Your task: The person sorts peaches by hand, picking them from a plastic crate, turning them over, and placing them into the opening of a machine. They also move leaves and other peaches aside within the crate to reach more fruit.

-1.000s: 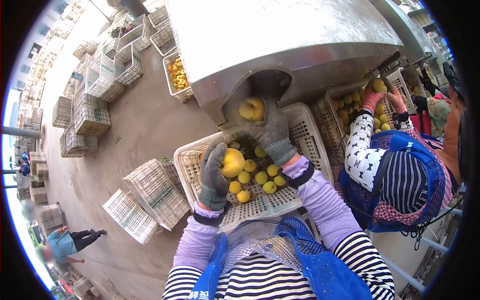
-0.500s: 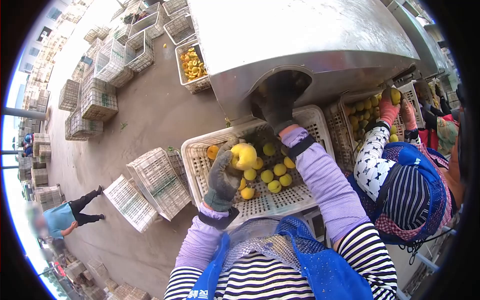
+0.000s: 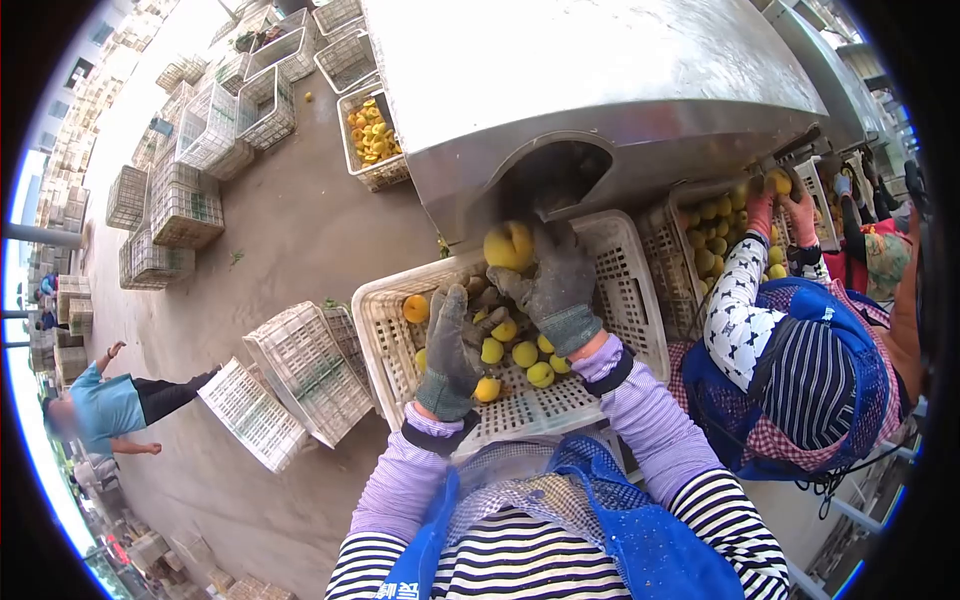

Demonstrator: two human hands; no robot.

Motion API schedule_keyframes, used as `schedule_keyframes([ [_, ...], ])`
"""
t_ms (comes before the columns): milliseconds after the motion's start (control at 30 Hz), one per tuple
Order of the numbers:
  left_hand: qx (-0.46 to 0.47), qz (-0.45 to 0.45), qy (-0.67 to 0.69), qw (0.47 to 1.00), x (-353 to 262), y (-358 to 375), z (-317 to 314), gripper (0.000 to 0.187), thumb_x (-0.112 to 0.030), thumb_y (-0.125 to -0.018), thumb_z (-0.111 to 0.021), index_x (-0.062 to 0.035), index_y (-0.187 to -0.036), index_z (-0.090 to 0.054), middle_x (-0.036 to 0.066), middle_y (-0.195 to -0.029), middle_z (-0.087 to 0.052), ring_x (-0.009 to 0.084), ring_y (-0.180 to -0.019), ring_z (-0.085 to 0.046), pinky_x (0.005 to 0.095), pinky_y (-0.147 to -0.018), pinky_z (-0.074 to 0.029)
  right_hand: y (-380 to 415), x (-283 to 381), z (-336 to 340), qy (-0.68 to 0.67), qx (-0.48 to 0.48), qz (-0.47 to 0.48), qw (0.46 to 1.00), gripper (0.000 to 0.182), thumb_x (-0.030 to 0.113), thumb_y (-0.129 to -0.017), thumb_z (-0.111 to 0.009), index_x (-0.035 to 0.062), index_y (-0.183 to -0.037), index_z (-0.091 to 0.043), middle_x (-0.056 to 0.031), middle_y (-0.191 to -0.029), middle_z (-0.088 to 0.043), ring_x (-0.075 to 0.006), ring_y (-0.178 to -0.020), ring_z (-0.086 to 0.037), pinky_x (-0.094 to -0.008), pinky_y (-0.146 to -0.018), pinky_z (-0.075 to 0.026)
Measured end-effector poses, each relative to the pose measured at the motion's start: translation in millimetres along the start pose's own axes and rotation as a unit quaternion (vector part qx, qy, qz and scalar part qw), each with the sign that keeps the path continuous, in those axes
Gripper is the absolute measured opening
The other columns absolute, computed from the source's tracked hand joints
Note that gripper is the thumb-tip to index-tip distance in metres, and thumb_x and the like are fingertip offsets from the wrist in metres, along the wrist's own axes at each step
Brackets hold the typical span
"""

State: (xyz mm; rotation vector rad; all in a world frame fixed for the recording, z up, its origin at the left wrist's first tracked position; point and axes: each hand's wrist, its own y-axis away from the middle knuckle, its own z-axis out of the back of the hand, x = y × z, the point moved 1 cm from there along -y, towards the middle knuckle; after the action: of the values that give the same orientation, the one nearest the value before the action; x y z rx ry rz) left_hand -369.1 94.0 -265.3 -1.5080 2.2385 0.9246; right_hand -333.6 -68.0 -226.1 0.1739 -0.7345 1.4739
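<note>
My right hand point(image 3: 560, 285), in a dark grey work glove, grips a large yellow peach point(image 3: 509, 246) near the far edge of a white plastic crate point(image 3: 640, 270). The machine's dark round opening point(image 3: 555, 175) is just beyond it. My left hand point(image 3: 450, 350), gloved alike, is over the crate's left half with fingers extended and apart, and I see no peach in it. Several yellow-green peaches point(image 3: 540, 374) lie on the crate's slatted bottom below both hands. One more orange peach point(image 3: 416, 308) rests by the crate's left wall.
A large metal machine point(image 3: 600, 60) stands ahead. To my right a co-worker point(image 3: 810, 370) handles fruit over another crate of peaches point(image 3: 705, 235). A crate of cut orange pieces point(image 3: 370, 135) sits beyond on the left. Stacked crates point(image 3: 310, 370) stand left; a person point(image 3: 110, 405) walks there.
My right hand has come out of the machine's opening and now holds the peach that was in my left hand. My left hand has let go. The walking person has moved left.
</note>
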Motion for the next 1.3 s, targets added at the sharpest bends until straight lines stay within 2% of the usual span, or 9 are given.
schedule_keyframes([
  [333, -0.157, 0.007, -0.321, 0.934, 60, -27, 78, 0.047, -0.027, -0.098, -0.059, -0.0095, -0.140, -0.047, 0.009, -0.129, -0.059, 0.0274, -0.116, -0.059, 0.0371, -0.096, -0.050, -57, -49, -11, -0.154, -0.068, -0.020, 0.986, 0.053, 0.031, -0.081, -0.080, 0.0092, -0.125, -0.060, -0.0144, -0.099, -0.068, -0.0326, -0.084, -0.067, -0.0419, -0.074, -0.055],
  [533, -0.001, 0.044, -0.794, 0.606, 156, -83, 116, 0.071, -0.035, -0.089, -0.062, -0.0170, -0.152, -0.035, 0.018, -0.155, -0.037, 0.0395, -0.135, -0.045, 0.0530, -0.102, -0.045, 52, -176, -80, -0.044, 0.106, -0.163, 0.980, 0.034, 0.013, -0.091, -0.063, 0.0069, -0.124, -0.060, -0.0189, -0.119, -0.064, -0.0371, -0.112, -0.061, -0.0418, -0.092, -0.050],
  [733, -0.022, 0.020, -0.901, 0.433, 235, -123, 152, 0.077, -0.050, -0.089, -0.058, -0.0261, -0.156, -0.028, 0.014, -0.162, -0.024, 0.0340, -0.137, -0.044, 0.0675, -0.099, -0.040, 78, -265, -172, 0.004, 0.139, -0.153, 0.978, 0.041, 0.016, -0.083, -0.068, 0.0087, -0.123, -0.060, -0.0171, -0.128, -0.060, -0.0341, -0.122, -0.056, -0.0406, -0.102, -0.046],
  [767, -0.004, 0.029, -0.905, 0.424, 241, -132, 163, 0.081, -0.061, -0.087, -0.059, -0.0227, -0.155, -0.034, 0.013, -0.156, -0.037, 0.0328, -0.135, -0.047, 0.0550, -0.101, -0.044, 78, -271, -183, 0.037, 0.200, -0.161, 0.966, 0.044, 0.020, -0.084, -0.068, 0.0110, -0.126, -0.060, -0.0162, -0.130, -0.060, -0.0324, -0.123, -0.056, -0.0406, -0.104, -0.045],
  [867, 0.093, 0.206, -0.838, 0.497, 219, -166, 143, 0.082, -0.058, -0.086, -0.062, -0.0162, -0.152, -0.036, 0.014, -0.147, -0.048, 0.0346, -0.129, -0.053, 0.0477, -0.100, -0.047, 71, -281, -202, 0.047, 0.281, -0.151, 0.947, 0.049, 0.025, -0.083, -0.071, 0.0117, -0.129, -0.060, -0.0145, -0.127, -0.062, -0.0293, -0.123, -0.056, -0.0409, -0.105, -0.045],
  [1067, -0.170, -0.072, -0.540, 0.821, 235, -125, 192, 0.060, -0.039, -0.094, -0.062, -0.0061, -0.142, -0.047, 0.015, -0.134, -0.058, 0.0298, -0.118, -0.060, 0.0400, -0.097, -0.051, 57, -250, -178, -0.102, 0.287, -0.218, 0.927, 0.043, 0.028, -0.089, -0.069, 0.0064, -0.125, -0.060, -0.0099, -0.121, -0.061, -0.0207, -0.114, -0.057, -0.0344, -0.103, -0.045],
  [1133, -0.142, 0.097, -0.186, 0.967, 164, -79, 124, 0.064, -0.048, -0.100, -0.056, -0.0036, -0.143, -0.041, 0.015, -0.139, -0.053, 0.0258, -0.122, -0.059, 0.0406, -0.098, -0.052, 50, -195, -121, -0.442, 0.251, -0.314, 0.802, 0.047, 0.031, -0.094, -0.062, 0.0037, -0.132, -0.056, -0.0101, -0.126, -0.060, -0.0193, -0.118, -0.055, -0.0341, -0.106, -0.043],
  [1233, -0.020, 0.091, -0.030, 0.995, 93, -20, 53, 0.071, -0.057, -0.100, -0.049, -0.0038, -0.146, -0.039, 0.017, -0.142, -0.051, 0.0297, -0.126, -0.056, 0.0426, -0.103, -0.051, 62, -128, -57, -0.702, 0.305, -0.329, 0.554, 0.051, 0.033, -0.097, -0.060, 0.0012, -0.136, -0.054, -0.0115, -0.132, -0.059, -0.0215, -0.123, -0.054, -0.0344, -0.109, -0.040],
  [1300, 0.027, 0.055, -0.004, 0.998, 71, 6, 38, 0.072, -0.057, -0.100, -0.047, -0.0035, -0.146, -0.039, 0.019, -0.142, -0.051, 0.0320, -0.129, -0.055, 0.0430, -0.105, -0.050, 67, -93, -29, -0.620, 0.300, -0.236, 0.686, 0.052, 0.033, -0.098, -0.060, 0.0002, -0.138, -0.053, -0.0111, -0.134, -0.058, -0.0217, -0.125, -0.053, -0.0343, -0.110, -0.039],
])
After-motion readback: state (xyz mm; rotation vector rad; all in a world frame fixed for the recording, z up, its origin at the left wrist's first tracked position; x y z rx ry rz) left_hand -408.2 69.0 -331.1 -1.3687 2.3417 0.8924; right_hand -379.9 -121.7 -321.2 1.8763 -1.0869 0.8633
